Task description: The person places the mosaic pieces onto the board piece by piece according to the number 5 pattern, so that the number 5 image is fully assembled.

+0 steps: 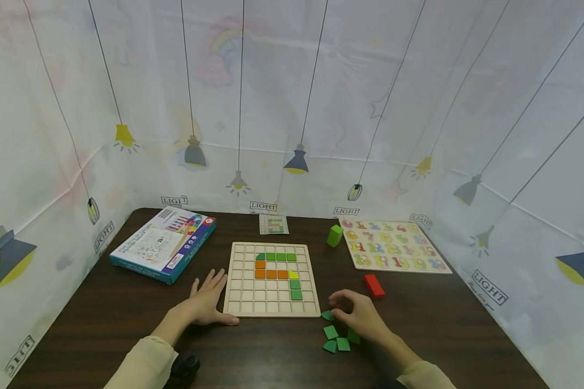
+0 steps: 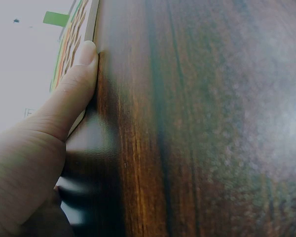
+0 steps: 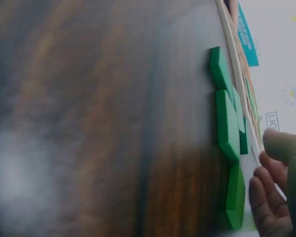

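Observation:
A wooden grid board (image 1: 271,296) lies in the middle of the table, bearing green tiles (image 1: 280,257), orange tiles (image 1: 271,274) and one yellow tile (image 1: 293,275). Against its near left corner rests my left hand (image 1: 204,303), fingers spread; in the left wrist view the thumb (image 2: 69,91) touches the board's edge. My right hand (image 1: 360,316) hovers just off the near right corner, thumb and fingers bent but apart. Under its fingertips lies a green rounded-edge tile (image 1: 327,315). Several more loose green tiles (image 1: 343,344) lie below that hand; they show side-on as green tiles (image 3: 228,126) in the right wrist view.
A blue-edged game box (image 1: 151,246) is at the back left, a small pattern card (image 1: 273,225) behind the board. To the right are a green block (image 1: 334,236), a red block (image 1: 374,286) and a number puzzle board (image 1: 394,246). A black object (image 1: 185,367) sits beside the left sleeve.

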Available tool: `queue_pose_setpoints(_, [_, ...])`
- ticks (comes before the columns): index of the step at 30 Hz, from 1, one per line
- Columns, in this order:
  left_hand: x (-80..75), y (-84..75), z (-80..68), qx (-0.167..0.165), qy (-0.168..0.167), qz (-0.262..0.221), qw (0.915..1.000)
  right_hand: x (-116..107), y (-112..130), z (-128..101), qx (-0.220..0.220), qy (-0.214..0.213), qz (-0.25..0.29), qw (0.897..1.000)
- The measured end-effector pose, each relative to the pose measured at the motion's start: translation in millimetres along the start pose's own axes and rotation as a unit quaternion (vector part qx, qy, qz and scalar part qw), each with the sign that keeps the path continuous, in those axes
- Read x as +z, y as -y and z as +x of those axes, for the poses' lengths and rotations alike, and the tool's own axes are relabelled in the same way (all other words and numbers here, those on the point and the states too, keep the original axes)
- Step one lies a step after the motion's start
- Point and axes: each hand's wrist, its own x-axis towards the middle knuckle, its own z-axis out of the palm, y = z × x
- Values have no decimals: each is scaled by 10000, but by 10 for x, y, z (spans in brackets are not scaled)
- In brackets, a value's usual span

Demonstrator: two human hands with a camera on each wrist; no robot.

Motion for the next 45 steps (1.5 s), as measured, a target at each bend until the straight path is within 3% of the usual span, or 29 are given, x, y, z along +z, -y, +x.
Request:
queue_pose_setpoints(6, [-2,12,-4,-3,36,12,10000,30,9,-20,253,381,132,9989])
queue_pose_setpoints(18, [-26,-22,-7,-15,24,-8,10000,25,21,45,281,773,79,9966])
queue_pose_setpoints(26, [-16,-2,4,2,29,3,10000,78,-4,60,461,614,57,9970])
queue_pose_setpoints(35, [21,14,-13,19,61,-40,10000,81,-27,53,91,507,-65,9987])
queue_pose_setpoints(45, [-14,2,-12,50,42,-90,9999,139,100,236,-341,248,-110,9991])
